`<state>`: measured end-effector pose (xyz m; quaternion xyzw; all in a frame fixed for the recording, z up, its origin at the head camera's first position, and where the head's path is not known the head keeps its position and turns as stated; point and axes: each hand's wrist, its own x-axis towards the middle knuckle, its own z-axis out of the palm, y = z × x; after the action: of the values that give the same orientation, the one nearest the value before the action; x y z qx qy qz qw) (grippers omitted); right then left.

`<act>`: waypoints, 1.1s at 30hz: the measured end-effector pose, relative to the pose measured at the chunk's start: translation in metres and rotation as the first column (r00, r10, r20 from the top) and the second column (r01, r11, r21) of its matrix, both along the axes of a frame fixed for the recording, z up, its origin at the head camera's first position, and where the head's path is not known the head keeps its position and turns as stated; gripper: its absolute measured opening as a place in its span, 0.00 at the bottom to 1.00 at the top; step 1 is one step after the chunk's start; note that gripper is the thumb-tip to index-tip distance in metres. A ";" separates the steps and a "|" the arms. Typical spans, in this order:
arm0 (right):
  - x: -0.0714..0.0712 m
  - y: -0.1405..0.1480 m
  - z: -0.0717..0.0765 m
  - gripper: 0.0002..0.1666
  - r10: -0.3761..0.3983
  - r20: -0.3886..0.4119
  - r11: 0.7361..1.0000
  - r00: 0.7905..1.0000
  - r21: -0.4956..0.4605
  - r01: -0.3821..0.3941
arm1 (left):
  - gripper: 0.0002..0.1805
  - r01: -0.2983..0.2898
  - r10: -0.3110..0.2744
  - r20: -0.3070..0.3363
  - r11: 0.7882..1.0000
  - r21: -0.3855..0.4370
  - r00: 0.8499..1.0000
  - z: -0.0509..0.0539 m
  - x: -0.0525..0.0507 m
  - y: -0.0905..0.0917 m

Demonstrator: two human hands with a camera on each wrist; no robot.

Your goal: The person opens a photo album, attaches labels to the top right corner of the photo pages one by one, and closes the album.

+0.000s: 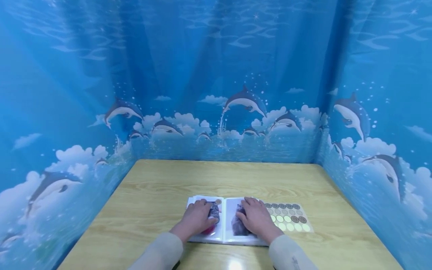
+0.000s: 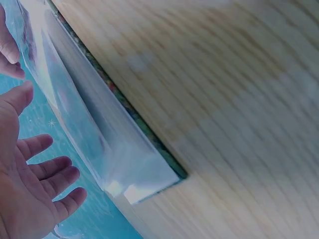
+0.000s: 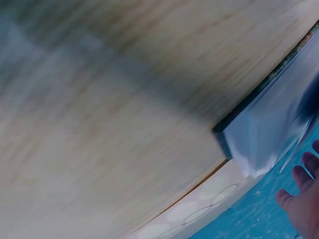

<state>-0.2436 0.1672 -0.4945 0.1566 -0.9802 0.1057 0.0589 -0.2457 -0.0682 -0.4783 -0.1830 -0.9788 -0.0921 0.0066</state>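
An open photo album [image 1: 224,228] with clear sleeves lies on the table, a cat picture [image 1: 214,210] on its left page and another cat picture [image 1: 239,227] on its right page. My left hand [image 1: 196,217] is over the left page, fingers extended, partly covering the picture. Over the right page is my right hand [image 1: 257,217], fingers spread. Both wrist views show the fingers relaxed with nothing gripped; whether the palms touch the pages I cannot tell. A small round sticker [image 1: 218,201] shows at the left page's top corner.
A sheet of round stickers [image 1: 293,217] lies at the album's right, its near-left part behind my right hand; several spots on it look pale. The wooden table [image 1: 162,180] is bordered by blue dolphin-print curtains [image 1: 202,75] at the back and both sides.
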 end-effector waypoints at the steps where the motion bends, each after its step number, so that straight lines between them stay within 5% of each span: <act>1: 0.001 0.002 0.001 0.34 -0.001 0.001 1.000 1.000 0.001 0.001 | 0.36 -0.001 0.001 0.001 1.000 0.009 1.000 0.001 0.000 0.001; 8: 0.006 0.013 0.007 0.34 -0.038 0.040 0.998 0.998 -0.048 0.040 | 0.35 0.034 -0.034 0.007 0.997 0.074 0.999 0.007 -0.002 0.010; 16: 0.007 0.030 0.005 0.33 -0.052 -0.016 0.994 0.999 -0.100 0.050 | 0.35 0.046 -0.045 -0.026 0.998 0.034 0.999 0.014 -0.003 0.029; 26: 0.010 0.056 0.008 0.33 -0.119 -0.008 0.985 0.993 -0.131 0.117 | 0.40 0.001 -0.011 0.105 0.995 0.097 0.994 0.018 -0.005 0.064; 33: 0.014 0.079 0.007 0.32 -0.189 0.018 0.967 0.982 -0.168 0.189 | 0.39 0.018 -0.027 0.081 0.994 0.103 0.996 0.015 -0.001 0.083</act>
<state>-0.2293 0.2464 -0.4874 0.0569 -0.9782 0.1826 0.0809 -0.2462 0.0153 -0.4629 -0.1895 -0.9701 -0.1497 -0.0252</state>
